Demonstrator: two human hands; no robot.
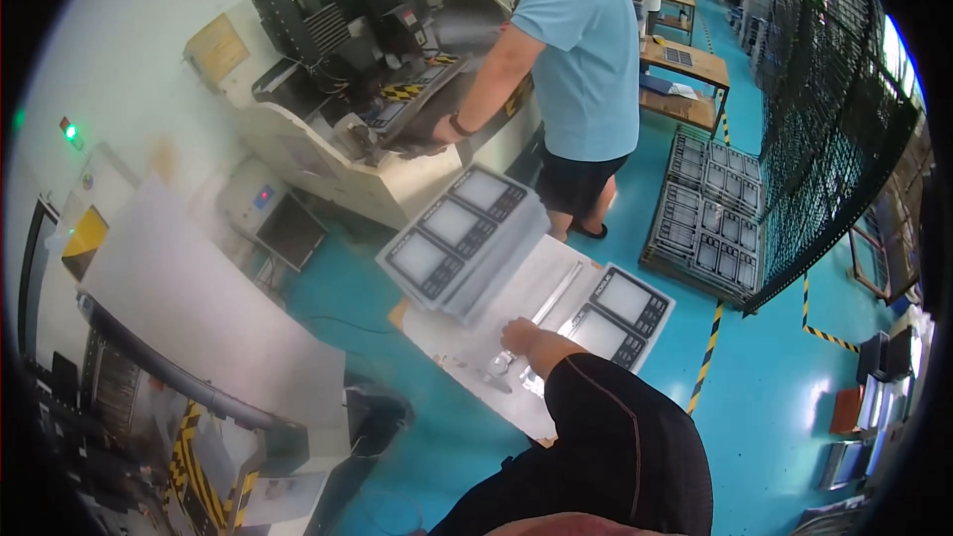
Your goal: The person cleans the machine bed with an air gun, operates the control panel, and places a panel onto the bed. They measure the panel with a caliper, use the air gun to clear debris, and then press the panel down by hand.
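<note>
My right hand [521,335], reaching out from a black sleeve, is over a light-topped work table. Its fingers are curled closed; whatever they hold, if anything, is too small to make out. A narrow pale strip [559,294] lies just beyond the fingers. Beside the hand, toward me, is a small shiny clear item [500,363]. On the table's left side sits a thick stack of printed panels [459,238] with black frames and pale windows. Another printed panel [622,313] lies to the right of my hand. My left hand does not show.
A co-worker in a light blue shirt [590,50] stands beyond the table, hands at an open machine [397,154]. More framed panels [707,208] lie on a low pallet at right, next to a black mesh screen [824,119]. A large machine [208,308] stands at left.
</note>
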